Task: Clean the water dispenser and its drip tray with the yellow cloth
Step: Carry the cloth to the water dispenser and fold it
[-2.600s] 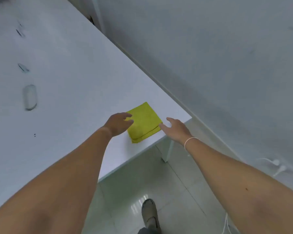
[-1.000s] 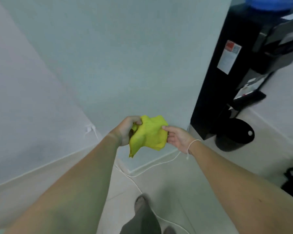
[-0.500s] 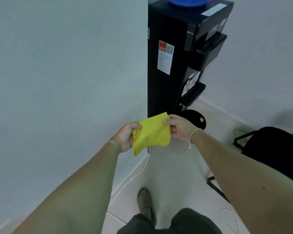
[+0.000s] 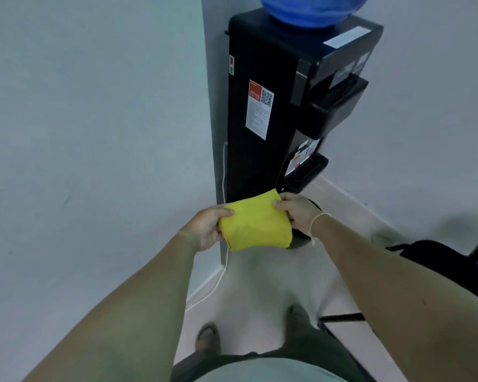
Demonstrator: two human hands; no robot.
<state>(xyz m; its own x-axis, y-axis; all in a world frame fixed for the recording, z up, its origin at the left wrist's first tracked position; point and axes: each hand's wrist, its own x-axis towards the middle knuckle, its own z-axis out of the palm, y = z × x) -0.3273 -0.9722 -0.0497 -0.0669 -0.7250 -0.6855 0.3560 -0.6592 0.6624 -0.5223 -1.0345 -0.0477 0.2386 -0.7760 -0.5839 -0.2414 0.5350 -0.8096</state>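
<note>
The yellow cloth (image 4: 255, 221) is folded and stretched between both hands at chest height. My left hand (image 4: 204, 226) pinches its left edge and my right hand (image 4: 297, 213) pinches its right edge. Straight ahead stands the tall black water dispenser (image 4: 262, 150) with a blue bottle (image 4: 312, 9) on top and a white and red sticker (image 4: 259, 109) on its side. Its dark drip tray (image 4: 307, 172) juts out low on the front face, just above and beyond my right hand. The cloth is short of the dispenser and touches nothing on it.
A pale wall (image 4: 94, 133) runs close on the left, with a white cable (image 4: 220, 279) trailing along the floor by the dispenser's base. A black chair (image 4: 436, 260) stands at the right. My shoes (image 4: 207, 337) are on the light tiled floor below.
I took the cloth off the white table, turned toward the dispenser and came closer to it. The cloth, crumpled a second ago, is now held flat and folded between both hands.
</note>
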